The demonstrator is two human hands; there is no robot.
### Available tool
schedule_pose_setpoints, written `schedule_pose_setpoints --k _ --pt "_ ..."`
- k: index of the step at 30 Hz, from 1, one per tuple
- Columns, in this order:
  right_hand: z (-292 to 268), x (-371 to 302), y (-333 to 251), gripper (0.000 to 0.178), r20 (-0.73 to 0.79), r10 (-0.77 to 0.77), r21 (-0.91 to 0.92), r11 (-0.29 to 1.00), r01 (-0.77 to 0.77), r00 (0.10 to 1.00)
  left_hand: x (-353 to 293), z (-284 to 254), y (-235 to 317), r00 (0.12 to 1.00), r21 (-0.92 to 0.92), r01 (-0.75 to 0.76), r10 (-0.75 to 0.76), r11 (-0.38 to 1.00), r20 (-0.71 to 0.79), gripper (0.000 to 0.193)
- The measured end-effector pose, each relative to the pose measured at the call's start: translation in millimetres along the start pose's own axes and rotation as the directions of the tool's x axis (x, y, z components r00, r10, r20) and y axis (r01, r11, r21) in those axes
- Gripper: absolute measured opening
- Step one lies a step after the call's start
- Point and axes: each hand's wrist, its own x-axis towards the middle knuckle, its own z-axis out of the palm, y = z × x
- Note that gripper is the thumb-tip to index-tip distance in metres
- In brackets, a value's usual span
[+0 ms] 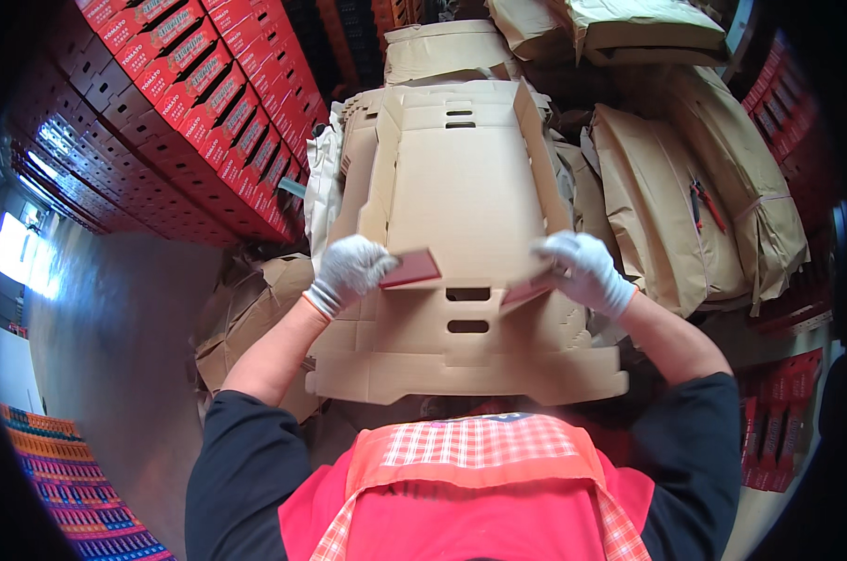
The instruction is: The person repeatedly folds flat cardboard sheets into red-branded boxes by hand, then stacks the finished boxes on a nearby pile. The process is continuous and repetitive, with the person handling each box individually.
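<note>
A partly folded brown cardboard box [466, 187] lies in front of me, its two long side walls raised and its near end panel lying flat, with oblong handle slots. My left hand [351, 269], in a white knit glove with an orange cuff, is closed on a red-faced cardboard flap [411, 268] at the near left corner. My right hand [587, 269], gloved alike, is closed on a similar red-faced flap [528, 288] at the near right corner, seen at a slant and blurred. Whether the flaps join the side walls is hidden by my hands.
Tall stacks of red printed boxes [199, 103] rise at the left. Paper-wrapped bundles [667, 206] lie at the right, with red-handled pliers [707, 206] on one. More flat cardboard is under the box. Colourful stacked boxes [78, 496] stand at the lower left.
</note>
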Motion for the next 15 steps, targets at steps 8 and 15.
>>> schedule_pose_setpoints --k 8,15 --pt "-51 -10 -85 0.032 0.664 0.201 0.122 0.921 -0.369 0.721 -39 -31 103 0.756 0.092 -0.027 -0.04 0.995 0.653 0.044" --pt "-35 -29 -73 0.048 0.952 0.071 0.084 0.875 -0.477 0.298 -38 -47 99 0.331 -0.09 0.247 0.003 0.965 0.943 0.042"
